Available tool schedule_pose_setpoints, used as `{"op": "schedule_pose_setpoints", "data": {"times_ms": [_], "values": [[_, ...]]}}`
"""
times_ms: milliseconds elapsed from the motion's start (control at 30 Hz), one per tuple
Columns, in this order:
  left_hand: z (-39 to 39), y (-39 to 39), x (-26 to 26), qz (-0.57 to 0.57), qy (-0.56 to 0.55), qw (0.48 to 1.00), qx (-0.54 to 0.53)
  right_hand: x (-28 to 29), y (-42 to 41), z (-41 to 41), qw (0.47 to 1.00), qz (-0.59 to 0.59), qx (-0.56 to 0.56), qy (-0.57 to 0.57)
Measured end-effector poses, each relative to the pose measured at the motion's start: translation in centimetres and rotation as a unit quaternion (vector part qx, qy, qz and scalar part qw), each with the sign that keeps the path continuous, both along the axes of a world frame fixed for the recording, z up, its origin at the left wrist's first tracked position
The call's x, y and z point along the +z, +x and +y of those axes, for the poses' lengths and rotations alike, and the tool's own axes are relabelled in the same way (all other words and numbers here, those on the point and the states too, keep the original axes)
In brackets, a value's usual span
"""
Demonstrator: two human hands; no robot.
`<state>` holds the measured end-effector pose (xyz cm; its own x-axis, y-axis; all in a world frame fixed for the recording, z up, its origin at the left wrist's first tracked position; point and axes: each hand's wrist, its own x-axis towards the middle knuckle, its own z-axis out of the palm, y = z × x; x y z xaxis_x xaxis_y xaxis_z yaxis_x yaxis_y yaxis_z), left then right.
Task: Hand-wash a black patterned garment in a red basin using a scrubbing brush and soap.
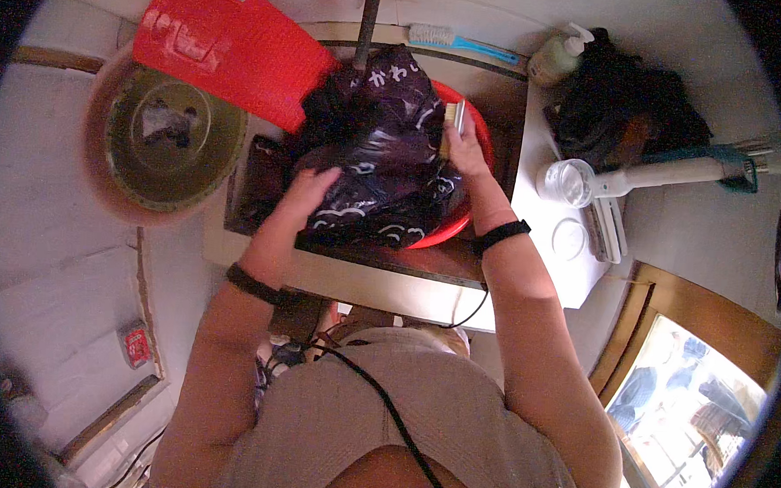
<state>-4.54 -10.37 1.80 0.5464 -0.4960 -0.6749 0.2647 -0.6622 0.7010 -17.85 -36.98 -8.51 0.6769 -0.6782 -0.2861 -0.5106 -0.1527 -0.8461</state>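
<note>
A dark, shiny wet fabric item point(382, 157) with white printed clouds and characters lies bunched over a red plastic basin point(454, 231) in the sink. My right hand point(467, 148) grips a small scrub brush point(451, 124) with pale bristles at the fabric's right side. Over the left part of the fabric is my left hand point(310, 190), slightly blurred, its fingers apart and nothing held; whether it touches the cloth I cannot tell. A red plastic washboard or panel point(235, 44) leans from the upper left down to the fabric.
A green basin point(177, 146) stands left of the sink point(363, 259). Behind lies a blue-handled brush point(464, 44). On the right are a pump bottle point(559, 54), dark cloth point(629, 104), an open jar point(566, 182), and a white-handled tool point(672, 176). A dark pipe point(369, 24) rises behind the fabric.
</note>
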Motion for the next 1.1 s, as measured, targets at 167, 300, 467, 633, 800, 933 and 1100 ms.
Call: {"op": "schedule_pose_setpoints", "data": {"times_ms": [167,300,467,633,800,933,1100], "values": [[5.1,-0.4,-4.7,0.211,-0.061,0.946,0.237,-2.4,0.2,0.3,0.96,0.246,0.09,-0.1],[2.7,-2.5,-2.2,0.115,0.006,0.975,0.188,-7.1,1.1,1.9,0.917,0.39,0.086,0.001],[3.1,-3.0,-3.5,0.112,-0.024,0.987,0.113,-8.9,3.1,2.0,0.911,0.4,0.091,0.032],[0.0,-3.5,-2.6,0.055,0.007,0.993,0.107,-12.0,3.8,1.1,0.895,0.435,0.091,0.04],[-0.9,-3.8,-3.2,0.01,0.07,0.994,0.089,-14.2,4.3,-0.9,0.898,0.425,0.11,0.021],[0.6,-2.8,-6.4,-0.03,0.101,0.99,0.097,-12.1,2.9,-2.9,0.929,0.352,0.112,0.009],[1.8,-2.0,-2.5,0.374,-0.203,0.867,0.26,-5.9,-2.4,-1.1,0.985,0.156,0.036,0.058]]}}
